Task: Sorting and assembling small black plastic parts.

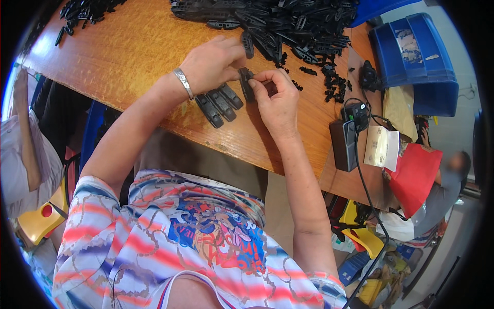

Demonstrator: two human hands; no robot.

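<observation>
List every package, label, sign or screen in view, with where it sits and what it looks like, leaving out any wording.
Blue plastic bin: upper right, beyond the table's end; boxy, with a worn pale label on its top face.
Cream paper packet: right table edge, beside a dark grey box-shaped device; flat, rectangular, faint print.
Red bag: just right of the packet, below table level; plain red.
No screens or signs visible.

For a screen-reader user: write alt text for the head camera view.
Two bare hands work over a wooden table: the right hand pinches a black plastic piece, and the left hand rests above three similar pieces. A heap of black parts lies beyond, with a blue bin to the right.
</observation>
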